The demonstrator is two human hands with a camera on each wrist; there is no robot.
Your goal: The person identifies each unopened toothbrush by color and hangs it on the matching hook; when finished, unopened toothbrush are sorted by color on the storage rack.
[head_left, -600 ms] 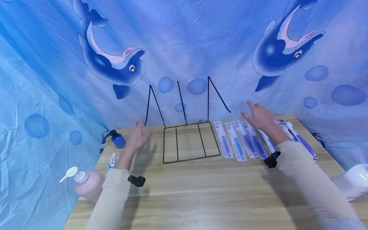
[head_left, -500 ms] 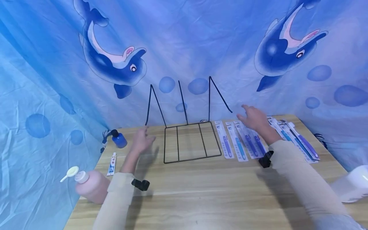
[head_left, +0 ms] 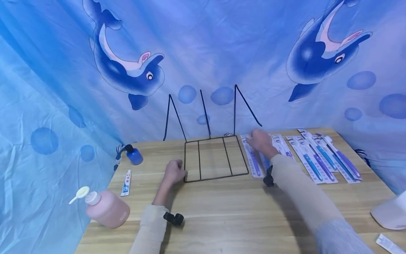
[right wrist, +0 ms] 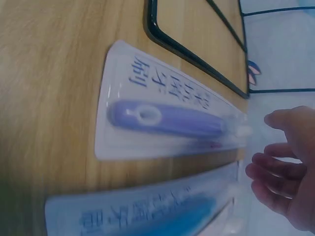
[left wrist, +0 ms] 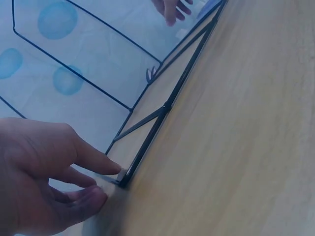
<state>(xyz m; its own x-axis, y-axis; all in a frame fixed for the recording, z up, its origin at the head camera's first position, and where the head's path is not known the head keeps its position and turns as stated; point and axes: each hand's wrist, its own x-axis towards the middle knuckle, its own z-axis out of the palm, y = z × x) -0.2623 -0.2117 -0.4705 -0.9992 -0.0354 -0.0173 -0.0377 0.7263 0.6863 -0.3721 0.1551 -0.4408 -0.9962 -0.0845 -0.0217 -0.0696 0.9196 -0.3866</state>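
Note:
My left hand [head_left: 174, 172] is at the front left corner of a black wire rack [head_left: 200, 165], which has tall bent uprights at the back. In the left wrist view, the forefinger of the left hand [left wrist: 39, 167] touches that corner, with the thumb apart from the wire. Over the packaged toothbrushes right of the rack hovers my right hand [head_left: 262, 143], partly covering them. The right wrist view shows the right hand [right wrist: 293, 169] with loosely bent fingers holding nothing, beyond a purple toothbrush [right wrist: 167, 118] and a blue toothbrush [right wrist: 182, 216] in blister packs.
More packaged toothbrushes [head_left: 312, 167] lie overlapping at the table's right. At left are a blue bottle [head_left: 135, 157], a toothpaste tube [head_left: 126, 183] and a pink pump bottle [head_left: 109, 210]. A white container [head_left: 390, 211] stands at right. A dolphin curtain [head_left: 190, 42] hangs behind.
My left hand has come right and toward me to the rack's front corner. The right hand has swept left, from the far toothbrushes to those beside the rack.

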